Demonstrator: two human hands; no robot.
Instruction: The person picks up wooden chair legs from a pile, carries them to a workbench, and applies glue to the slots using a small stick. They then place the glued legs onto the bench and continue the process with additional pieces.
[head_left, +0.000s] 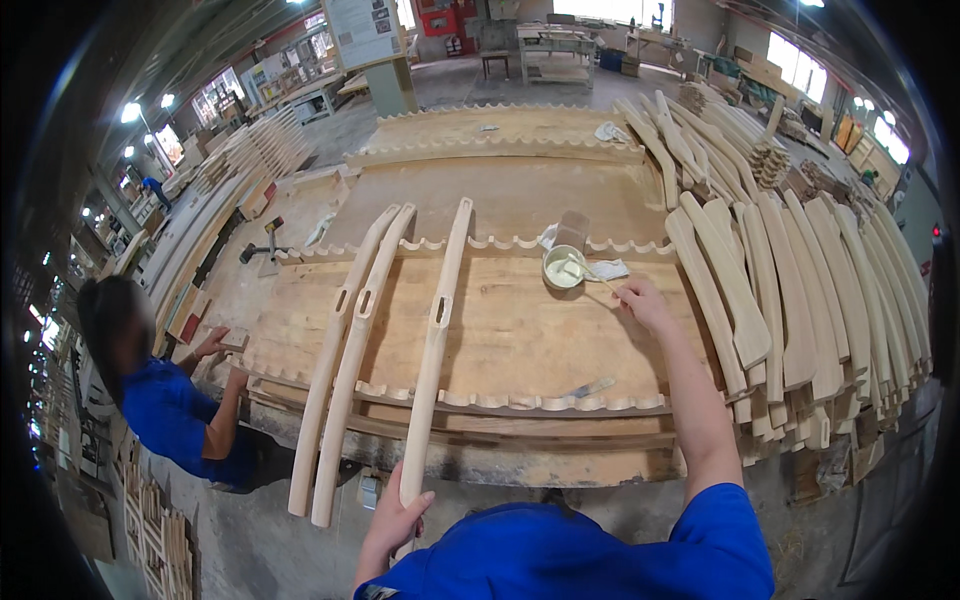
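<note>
My left hand [395, 515] is closed around the near end of a pale wooden chair leg [430, 360], which has an oval slot cut midway. The leg slopes away from me across the scalloped rails of a wooden rack [540, 345]. My right hand [645, 302] pinches the thin handle of a brush [605, 284]. The brush's other end, coated white, rests in a small cup [562, 289] of white paste on the rack. Two similar slotted legs [330, 375] lie side by side, left of the held one.
Many shaped wooden pieces [790, 290] are stacked at the right. At the left edge a co-worker in blue [170, 410] holds a small wooden block [234, 340]. A hammer [265, 243] lies at far left; a flat blade-like tool [590, 387] lies on the near rail. White cloths [608, 270] sit by the cup.
</note>
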